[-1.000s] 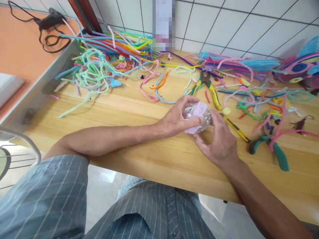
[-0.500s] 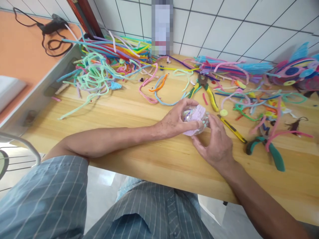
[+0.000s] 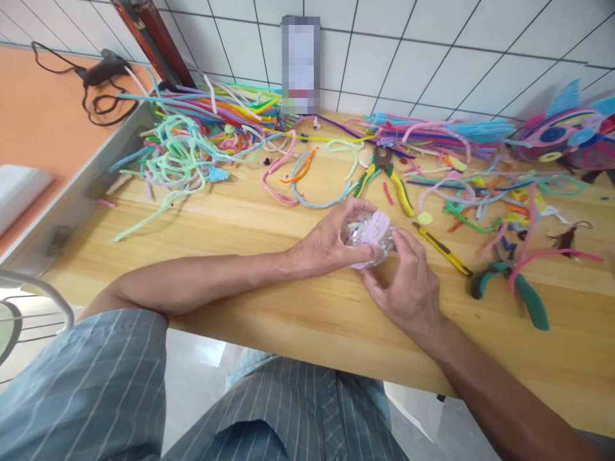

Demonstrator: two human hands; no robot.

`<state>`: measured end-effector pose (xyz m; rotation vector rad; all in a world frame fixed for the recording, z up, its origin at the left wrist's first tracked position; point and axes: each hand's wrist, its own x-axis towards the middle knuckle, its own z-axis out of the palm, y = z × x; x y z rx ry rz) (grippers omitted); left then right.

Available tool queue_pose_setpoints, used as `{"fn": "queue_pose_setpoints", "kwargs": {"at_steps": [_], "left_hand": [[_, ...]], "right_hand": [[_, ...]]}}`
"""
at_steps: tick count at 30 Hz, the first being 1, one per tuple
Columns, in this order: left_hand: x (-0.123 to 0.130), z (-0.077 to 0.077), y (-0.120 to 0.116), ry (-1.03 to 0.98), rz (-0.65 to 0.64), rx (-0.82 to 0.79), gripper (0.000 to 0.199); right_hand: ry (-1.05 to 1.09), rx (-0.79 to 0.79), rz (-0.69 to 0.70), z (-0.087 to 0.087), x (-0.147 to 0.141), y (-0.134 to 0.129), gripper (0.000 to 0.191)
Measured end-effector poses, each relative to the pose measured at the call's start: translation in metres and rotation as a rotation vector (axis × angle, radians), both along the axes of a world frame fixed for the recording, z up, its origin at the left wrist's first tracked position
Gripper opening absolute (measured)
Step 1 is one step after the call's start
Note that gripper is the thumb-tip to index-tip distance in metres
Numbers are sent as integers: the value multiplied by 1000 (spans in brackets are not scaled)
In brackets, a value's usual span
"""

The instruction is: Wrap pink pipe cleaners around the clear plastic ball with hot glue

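Between my two hands is a clear, rounded, shiny piece with a flat lilac patch (image 3: pixel 375 228) on top; its exact kind is hard to make out. My left hand (image 3: pixel 327 243) curls around its left side, thumb across the near face and fingers over the far edge. On the right, my right hand (image 3: pixel 410 282) has its fingertips against the piece, with the thumb below. Both hands are held just above the wooden table. Closest to my right hand lies a yellow utility knife (image 3: pixel 442 250). Yellow-and-green pliers (image 3: pixel 384 179) lie beyond the piece.
Tangled pale-green pipe cleaners (image 3: pixel 177 157) and a coloured bundle (image 3: pixel 230 102) cover the back left. More bundles (image 3: pixel 442 131), a fish-like craft figure (image 3: pixel 562 134) and loose scraps fill the right. Teal-handled pliers (image 3: pixel 531 301) lie at right. A phone (image 3: pixel 300 67) leans on the tiled wall.
The camera view has shifted slightly, so the table items appear a little lower and further left. Both hands keep nearly the same hold on the clear piece.
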<state>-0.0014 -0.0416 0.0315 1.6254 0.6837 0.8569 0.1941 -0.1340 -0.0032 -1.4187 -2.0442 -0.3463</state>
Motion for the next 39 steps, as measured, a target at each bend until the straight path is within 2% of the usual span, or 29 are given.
{"fn": "queue_pose_setpoints", "kwargs": {"at_steps": [3,5,8,11,13,16,18,20,24,26,29,32,34,36,39], "left_hand": [[0,1,1,4,2,-5,58],[0,1,2,6,-1,-29,60],[1,2,3,13,-10,-53,61],[1,0,3,22,8,-11,62],[1,-2,2,28,21,11,61],[1,-4,1,41,30,31,61],[1,-5,0,42,35,47,60],[2,-6,0,29,33,65,60],[3,-5,-2,20,34,89,57],[3,-4,-2,31,38,98,56],[2,-3,-2,42,36,121,56],[2,-3,-2,43,36,149,56],[3,-4,-2,40,39,158,56],[3,-4,-3,40,40,157,56],[3,-3,-3,46,38,147,57]], "right_hand": [[11,5,21,3,1,1,88],[45,-57,69,12,8,4,83],[100,-187,87,33,33,9,57],[51,-184,-89,47,74,17,26],[-28,-203,-219,43,101,24,20],[-91,-300,-266,23,126,33,23],[-91,-337,-263,11,130,36,24],[-72,-362,-284,6,127,36,23],[111,-530,-424,22,110,23,23],[229,-541,-448,34,100,12,29],[200,-430,-340,48,82,-5,26],[-37,-233,-69,53,64,-13,17],[-161,-87,84,54,55,-13,23],[-228,-1,154,54,50,-10,29],[-257,37,175,53,49,-7,29]]}}
